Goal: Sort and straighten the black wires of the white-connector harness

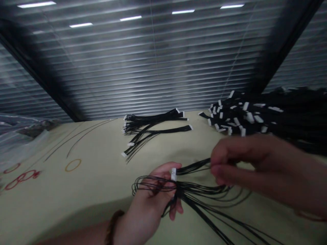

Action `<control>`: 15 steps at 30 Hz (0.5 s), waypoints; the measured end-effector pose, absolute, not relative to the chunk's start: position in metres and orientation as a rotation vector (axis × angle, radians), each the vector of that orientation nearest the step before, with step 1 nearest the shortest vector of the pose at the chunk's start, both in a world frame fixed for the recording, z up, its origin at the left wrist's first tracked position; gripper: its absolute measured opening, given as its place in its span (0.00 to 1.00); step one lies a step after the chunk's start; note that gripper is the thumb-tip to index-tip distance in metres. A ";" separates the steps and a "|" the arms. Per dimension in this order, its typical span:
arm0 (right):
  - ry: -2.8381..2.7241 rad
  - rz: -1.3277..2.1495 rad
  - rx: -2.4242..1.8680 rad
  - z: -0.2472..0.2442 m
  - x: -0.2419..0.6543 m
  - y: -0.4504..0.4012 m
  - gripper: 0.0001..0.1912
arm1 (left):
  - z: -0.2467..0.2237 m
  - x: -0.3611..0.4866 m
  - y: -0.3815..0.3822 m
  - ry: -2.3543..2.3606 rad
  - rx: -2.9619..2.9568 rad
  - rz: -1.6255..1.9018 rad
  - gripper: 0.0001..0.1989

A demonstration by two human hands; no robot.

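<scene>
My left hand (pixel 153 192) grips a loose bundle of thin black wires (pixel 194 194), with a white plastic connector (pixel 173 174) sticking out above my fingers. Several wires loop around the hand and trail toward the lower right. My right hand (pixel 242 160) comes in from the right, its fingertips pinching a short group of black wires (pixel 194 166) just beyond that connector. Both hands hover over a pale yellow-green work mat (pixel 97 160).
A smaller bunch of black wires with white connectors (pixel 153 127) lies at the mat's far side. A large heap of similar wire harnesses (pixel 245 115) rises at the far right. Clear plastic sheeting (pixel 17 139) sits at the left, and slatted blinds (pixel 153 61) stand behind the mat.
</scene>
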State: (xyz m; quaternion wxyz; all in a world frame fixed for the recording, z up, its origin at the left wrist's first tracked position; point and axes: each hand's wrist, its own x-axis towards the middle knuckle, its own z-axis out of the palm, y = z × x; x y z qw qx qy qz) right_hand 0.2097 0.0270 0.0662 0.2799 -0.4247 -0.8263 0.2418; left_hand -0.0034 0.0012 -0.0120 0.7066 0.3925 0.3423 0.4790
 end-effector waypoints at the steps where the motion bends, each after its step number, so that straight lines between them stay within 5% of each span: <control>1: -2.317 0.568 -1.123 0.059 0.202 0.021 0.08 | -0.012 -0.004 0.001 0.744 0.866 1.070 0.15; 6: -2.433 0.228 -1.010 0.036 0.190 0.010 0.07 | -0.011 -0.003 0.000 0.696 0.843 1.086 0.13; 15: -2.463 0.191 -0.989 0.036 0.189 0.010 0.08 | -0.012 -0.003 -0.002 0.644 0.821 1.097 0.13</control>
